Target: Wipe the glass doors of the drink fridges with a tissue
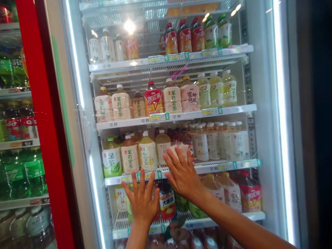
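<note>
My left hand [143,204] lies with fingers spread against the glass door [145,138] of a drinks fridge, holding nothing. Up and to the right of it, my right hand [183,173] presses a folded white tissue [183,150] flat to the same pane. Part of the tissue shows above and between the fingers; the palm hides the rest. Behind the glass, near my left hand, stand a green tea bottle [112,158] and a pale yellow bottle [147,152]. A dark-capped bottle with a yellow label [167,200] sits one shelf lower, between my hands.
Wire shelves [176,117] hold several rows of bottled tea behind the glass. Bright light strips run down the left [75,55] and right [281,114] sides. A red frame [49,131] divides this fridge from another with green bottles [36,169] at left. Reflections show on the glass.
</note>
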Tool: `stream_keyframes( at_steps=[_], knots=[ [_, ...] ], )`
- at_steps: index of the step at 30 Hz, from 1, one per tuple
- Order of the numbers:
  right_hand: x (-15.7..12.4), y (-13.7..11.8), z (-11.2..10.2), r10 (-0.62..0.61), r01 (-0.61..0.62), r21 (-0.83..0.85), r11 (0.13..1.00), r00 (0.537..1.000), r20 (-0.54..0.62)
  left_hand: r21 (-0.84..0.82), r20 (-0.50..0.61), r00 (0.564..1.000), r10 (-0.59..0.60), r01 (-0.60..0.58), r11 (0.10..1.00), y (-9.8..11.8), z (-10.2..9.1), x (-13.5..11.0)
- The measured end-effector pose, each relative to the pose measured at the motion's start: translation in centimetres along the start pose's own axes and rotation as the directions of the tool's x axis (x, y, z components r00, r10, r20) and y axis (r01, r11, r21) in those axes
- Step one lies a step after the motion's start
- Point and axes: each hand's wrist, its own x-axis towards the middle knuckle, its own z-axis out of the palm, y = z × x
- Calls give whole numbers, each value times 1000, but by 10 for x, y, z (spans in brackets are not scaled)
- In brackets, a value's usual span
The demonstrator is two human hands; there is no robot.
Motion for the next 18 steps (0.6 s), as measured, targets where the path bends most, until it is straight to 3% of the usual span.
stream_keyframes(
  at_steps=[2,5,7,11,13,15,18],
  knots=[
    [-17,-7,-1,-65,65,9,998,998,21,-3,-8,1000,6,-7,1000,0,0,0],
    [-44,-12,-1,-288,286,38,958,956,57,-9,-24,999,25,-25,1000,0,-1,1],
    [-36,-1,-1,-365,363,45,931,929,54,-9,-33,999,25,-25,1000,0,0,1],
    [21,28,-3,-188,188,-3,982,982,0,-6,-38,999,18,-18,1000,1,0,1],
    [28,28,-1,-117,117,-19,993,993,-27,-8,-39,999,29,-29,1000,1,-1,1],
    [4,16,1,-141,141,-3,990,990,-7,-17,-37,999,31,-32,999,1,0,1],
    [-48,0,-2,-326,322,63,945,943,70,-35,-32,999,18,-19,999,0,0,0]
  ],
)
